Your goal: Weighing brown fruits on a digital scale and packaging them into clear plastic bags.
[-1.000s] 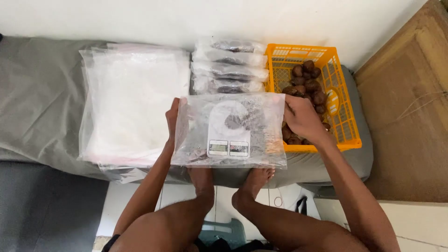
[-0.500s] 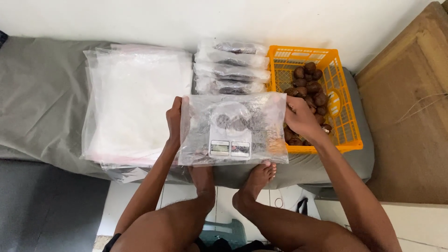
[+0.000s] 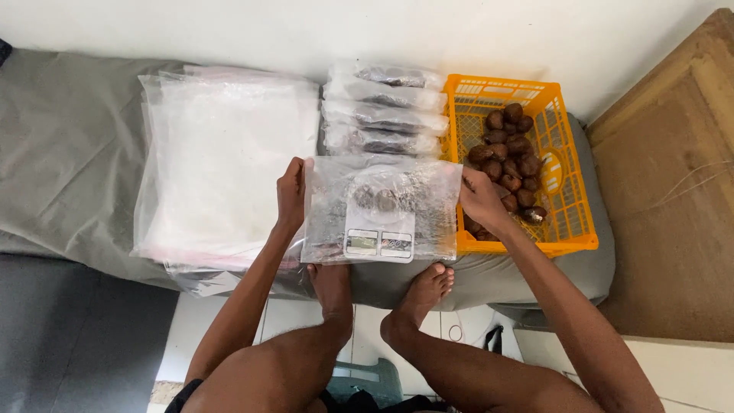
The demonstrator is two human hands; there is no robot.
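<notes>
Left hand [image 3: 290, 190] and right hand [image 3: 480, 199] gripping clear plastic bag [image 3: 382, 208] over white digital scale [image 3: 379, 229]; orange plastic crate [image 3: 575, 191] right.

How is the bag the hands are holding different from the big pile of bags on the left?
The held bag, gripped by the left hand and right hand, has dark round pieces inside; the pile of bags looks empty. The held bag is one; the pile is many, and larger. Both are clear plastic.

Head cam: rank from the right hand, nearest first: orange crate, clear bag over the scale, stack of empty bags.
1. Clear bag: gripped at its right edge by the right hand.
2. Orange crate: directly behind the hand; contact unclear.
3. Stack of empty bags: far left.
</notes>
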